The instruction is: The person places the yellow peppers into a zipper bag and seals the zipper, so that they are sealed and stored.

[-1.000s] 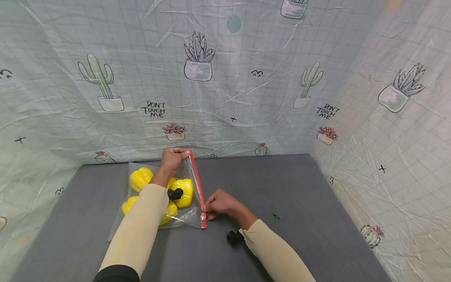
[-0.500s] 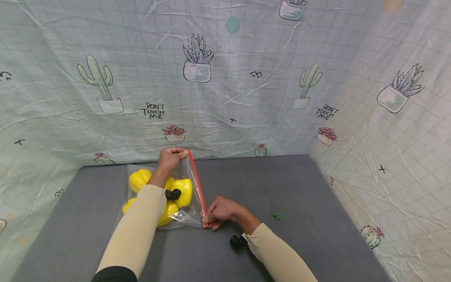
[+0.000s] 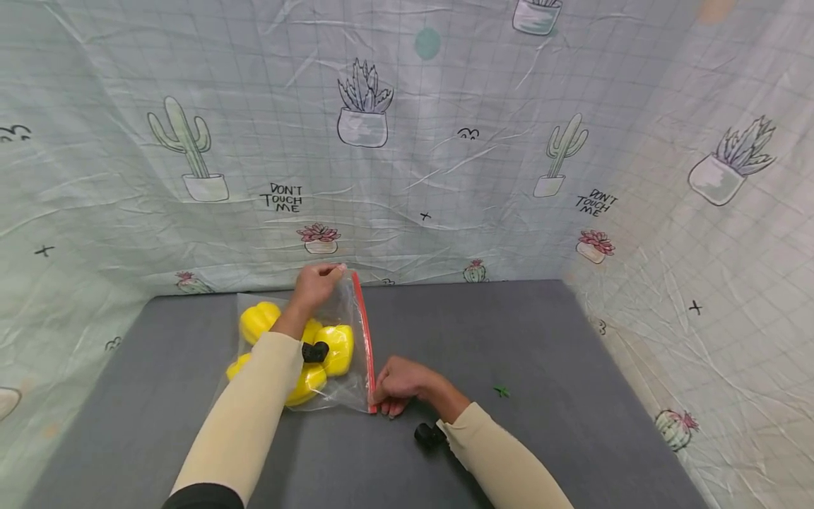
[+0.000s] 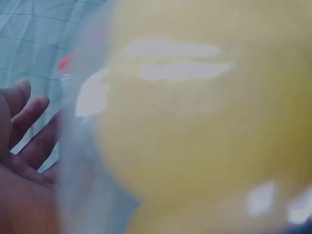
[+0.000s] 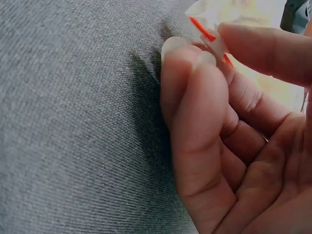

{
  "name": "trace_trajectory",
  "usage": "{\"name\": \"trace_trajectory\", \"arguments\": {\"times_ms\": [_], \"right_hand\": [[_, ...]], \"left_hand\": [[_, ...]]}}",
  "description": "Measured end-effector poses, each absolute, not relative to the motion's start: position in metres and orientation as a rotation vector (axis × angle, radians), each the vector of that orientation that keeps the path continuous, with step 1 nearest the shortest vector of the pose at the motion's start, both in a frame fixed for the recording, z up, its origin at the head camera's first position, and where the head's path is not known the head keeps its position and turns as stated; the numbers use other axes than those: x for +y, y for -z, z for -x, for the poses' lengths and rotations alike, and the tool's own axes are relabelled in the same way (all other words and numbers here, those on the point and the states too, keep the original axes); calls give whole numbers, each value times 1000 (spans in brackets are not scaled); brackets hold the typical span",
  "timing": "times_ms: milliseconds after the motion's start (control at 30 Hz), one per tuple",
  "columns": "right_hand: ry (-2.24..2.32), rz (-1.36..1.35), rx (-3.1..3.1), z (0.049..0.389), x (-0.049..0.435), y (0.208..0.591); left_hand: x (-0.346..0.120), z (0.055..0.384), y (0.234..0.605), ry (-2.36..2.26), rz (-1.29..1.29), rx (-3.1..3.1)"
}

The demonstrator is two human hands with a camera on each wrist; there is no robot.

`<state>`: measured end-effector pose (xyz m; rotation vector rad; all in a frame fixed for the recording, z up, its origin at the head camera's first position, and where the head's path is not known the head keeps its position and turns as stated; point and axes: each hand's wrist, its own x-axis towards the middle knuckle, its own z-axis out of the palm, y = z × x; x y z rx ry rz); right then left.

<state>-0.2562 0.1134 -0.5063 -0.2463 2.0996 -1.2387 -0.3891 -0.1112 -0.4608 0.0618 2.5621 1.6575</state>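
A clear zip bag (image 3: 346, 391) with a red zip strip (image 3: 365, 331) lies on the grey table, its strip on the right. Several yellow bell peppers (image 3: 337, 349) are inside, partly hidden by the left forearm. My left hand (image 3: 311, 286) is over the bag's far side, fingertips just left of the strip's far end. The left wrist view shows that hand (image 4: 29, 146) with fingers parted and apart from the red strip. At the strip's near end my right hand (image 3: 402, 382) pinches the bag's corner; thumb and finger of this hand (image 5: 234, 122) meet on the red edge.
A small green scrap (image 3: 502, 391) lies on the grey table (image 3: 470, 339), right of the right hand. A cactus-print cloth (image 3: 420, 170) hangs behind the table and along both sides. Black wrist cameras (image 3: 429, 435) stick out from the sleeves.
My left fingers have let go of the red strip's far end, which now stands slightly right of them. The right hand has slid nearer along the strip to its corner.
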Motion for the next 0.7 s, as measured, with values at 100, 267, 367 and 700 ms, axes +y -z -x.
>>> {"name": "trace_trajectory", "arguments": {"times_ms": [100,267,367,700], "right_hand": [[1296,242,2132,263,112,506],[1470,189,2252,285,105,501],[1534,106,2301,296,101,501],[1645,-81,2364,300,100,514]], "left_hand": [[-121,384,451,-1585,-111,2521],[-152,373,437,-1471,-181,2512],[-173,366,436,-1427,-165,2514],[-198,360,453,-1409,-170,2494]]}}
